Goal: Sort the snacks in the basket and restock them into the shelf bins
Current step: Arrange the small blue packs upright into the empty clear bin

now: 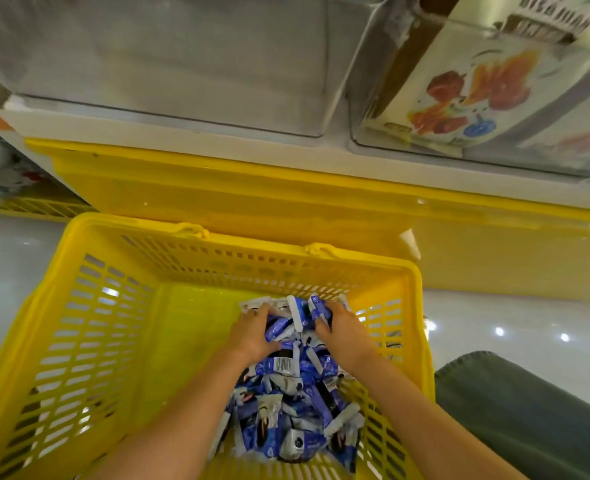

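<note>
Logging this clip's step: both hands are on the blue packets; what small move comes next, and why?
Probably lift the bunch toward the clear bin above: the left hand and right hand curl round blue packets from both sides in the yellow basket, and that bin looks empty.

The left hand (252,332) and right hand (343,332) are bare, forearms (425,414) uncovered, one knee in grey-green trousers (515,410).
</note>
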Action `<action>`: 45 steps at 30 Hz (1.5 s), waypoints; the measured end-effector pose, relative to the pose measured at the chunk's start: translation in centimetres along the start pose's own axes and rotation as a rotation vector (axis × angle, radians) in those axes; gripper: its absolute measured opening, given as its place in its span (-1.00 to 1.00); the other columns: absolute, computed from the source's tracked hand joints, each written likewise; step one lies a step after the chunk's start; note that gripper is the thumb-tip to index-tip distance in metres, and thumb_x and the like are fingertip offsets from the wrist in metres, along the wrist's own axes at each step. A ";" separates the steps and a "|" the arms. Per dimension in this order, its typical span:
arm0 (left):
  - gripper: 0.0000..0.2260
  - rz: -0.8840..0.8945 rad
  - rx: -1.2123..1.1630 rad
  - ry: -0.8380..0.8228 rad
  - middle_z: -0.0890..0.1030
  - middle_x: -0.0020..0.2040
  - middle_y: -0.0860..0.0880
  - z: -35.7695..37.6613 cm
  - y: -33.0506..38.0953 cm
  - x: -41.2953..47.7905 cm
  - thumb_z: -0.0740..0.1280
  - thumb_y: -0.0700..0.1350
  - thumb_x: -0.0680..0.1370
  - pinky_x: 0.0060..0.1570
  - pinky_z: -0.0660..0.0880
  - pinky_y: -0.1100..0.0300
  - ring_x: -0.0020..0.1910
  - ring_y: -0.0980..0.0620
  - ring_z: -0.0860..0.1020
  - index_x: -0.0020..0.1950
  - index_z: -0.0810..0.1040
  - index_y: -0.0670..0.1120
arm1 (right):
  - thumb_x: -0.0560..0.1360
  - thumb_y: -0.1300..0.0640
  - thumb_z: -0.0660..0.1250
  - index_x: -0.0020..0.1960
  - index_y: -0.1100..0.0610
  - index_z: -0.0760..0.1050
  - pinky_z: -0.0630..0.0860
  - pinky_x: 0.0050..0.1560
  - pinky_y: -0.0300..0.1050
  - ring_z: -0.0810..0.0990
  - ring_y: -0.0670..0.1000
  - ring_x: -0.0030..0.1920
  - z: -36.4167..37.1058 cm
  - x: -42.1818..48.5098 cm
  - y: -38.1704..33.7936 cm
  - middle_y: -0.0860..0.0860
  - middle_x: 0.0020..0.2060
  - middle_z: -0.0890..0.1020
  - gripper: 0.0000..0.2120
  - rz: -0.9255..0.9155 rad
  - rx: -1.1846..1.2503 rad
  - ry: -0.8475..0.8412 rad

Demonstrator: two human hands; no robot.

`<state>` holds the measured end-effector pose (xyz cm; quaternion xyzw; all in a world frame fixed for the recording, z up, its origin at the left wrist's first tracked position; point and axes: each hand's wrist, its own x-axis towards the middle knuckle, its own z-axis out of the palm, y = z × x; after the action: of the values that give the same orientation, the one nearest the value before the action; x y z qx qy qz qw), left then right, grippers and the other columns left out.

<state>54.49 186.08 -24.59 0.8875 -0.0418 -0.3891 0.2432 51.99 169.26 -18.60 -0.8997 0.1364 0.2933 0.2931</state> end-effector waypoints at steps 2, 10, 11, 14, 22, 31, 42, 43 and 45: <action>-0.51 -0.033 -0.163 0.009 0.46 0.28 -0.14 0.1 -0.3 -0.8 0.42 -0.08 0.47 0.08 0.46 0.11 0.18 -0.12 0.48 0.31 0.30 -0.11 | 0.62 0.09 0.12 0.28 0.21 0.34 0.25 -0.44 -0.19 0.37 -0.02 -0.37 -0.3 -0.2 0.0 0.14 -0.16 0.51 -0.71 0.013 0.065 0.005; -0.63 -0.223 -0.857 0.164 0.43 0.33 -0.16 -3.0 0.0 -5.3 0.27 -0.16 0.58 0.11 0.37 0.10 0.16 -0.06 0.45 0.36 0.30 -0.15 | 0.64 0.12 0.08 0.45 0.11 0.16 0.17 -0.62 -0.30 0.25 -0.12 -0.64 -0.1 -3.2 -3.8 0.07 -0.45 0.38 -0.61 -0.013 0.434 -0.077; -0.62 -0.254 -0.984 0.163 0.39 0.38 -0.15 -3.3 0.3 -6.0 0.23 -0.13 0.60 0.21 0.36 0.04 0.26 -0.10 0.42 0.39 0.29 -0.15 | 0.64 0.12 0.09 0.44 0.09 0.18 0.24 -0.60 -0.30 0.29 -0.15 -0.63 0.0 -3.7 -4.6 0.05 -0.41 0.40 -0.62 -0.030 0.488 -0.065; -0.64 -0.157 -1.483 0.018 0.56 0.22 -0.14 -4.5 1.1 -8.7 0.13 0.04 0.60 0.17 0.44 -0.10 0.19 -0.14 0.53 0.29 0.43 -0.13 | 0.62 0.12 0.16 0.38 0.11 0.27 0.58 -0.23 -0.10 0.53 -0.05 -0.27 -0.2 -5.3 -6.8 0.16 0.04 0.54 -0.66 -0.078 0.637 -0.039; -0.59 0.099 -1.405 0.044 0.67 0.04 -0.09 -5.4 1.7 -14.7 0.35 0.01 0.42 -0.25 0.59 0.17 -0.02 -0.06 0.65 0.24 0.44 -0.06 | 0.56 0.08 0.26 0.26 0.18 0.48 0.55 0.04 -0.24 0.60 -0.03 0.00 0.2 -9.8 -8.5 0.08 0.13 0.59 -0.69 -0.312 0.451 0.058; -0.50 0.070 -1.258 0.124 0.60 0.16 -0.04 -6.6 -0.6 -19.5 0.42 0.11 0.30 0.32 0.35 -0.11 0.15 -0.09 0.57 0.18 0.40 0.06 | 0.57 0.16 0.26 0.41 0.21 0.25 0.36 0.28 -0.14 0.39 0.07 0.34 2.9 -10.7 0.4 0.10 0.38 0.36 -0.55 0.016 0.140 -0.001; -0.44 -0.002 -1.122 0.100 0.60 0.18 -0.02 -5.8 -1.9 -20.4 0.42 0.10 0.31 0.23 0.44 -0.10 0.14 -0.02 0.58 0.27 0.43 0.01 | 0.51 -0.02 0.34 0.45 0.19 0.12 0.41 0.29 -0.05 0.39 0.11 0.32 5.4 -9.5 3.0 0.13 0.39 0.32 -0.34 0.044 -0.173 -0.079; -0.44 -0.010 -1.101 0.104 0.60 0.17 -0.01 -5.8 -1.8 -20.3 0.43 0.12 0.30 0.23 0.45 -0.08 0.13 -0.01 0.58 0.25 0.43 0.03 | 0.51 0.02 0.34 0.42 0.20 0.15 0.45 0.22 -0.07 0.45 0.10 0.26 5.4 -9.6 3.0 0.14 0.33 0.38 -0.39 0.036 -0.162 -0.063; -0.44 -0.034 -1.074 0.109 0.60 0.16 0.00 -5.7 -1.4 -20.1 0.43 0.14 0.28 0.23 0.45 -0.06 0.13 -0.01 0.58 0.24 0.43 0.04 | 0.53 0.09 0.32 0.37 0.23 0.18 0.52 -0.10 -0.16 0.54 0.02 -0.03 5.0 -9.8 2.5 0.10 0.06 0.50 -0.47 0.013 -0.045 -0.059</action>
<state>44.50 194.88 -8.46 0.6576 0.1899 -0.3131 0.6584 40.96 171.01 -17.06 -0.8960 0.1269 0.3247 0.2751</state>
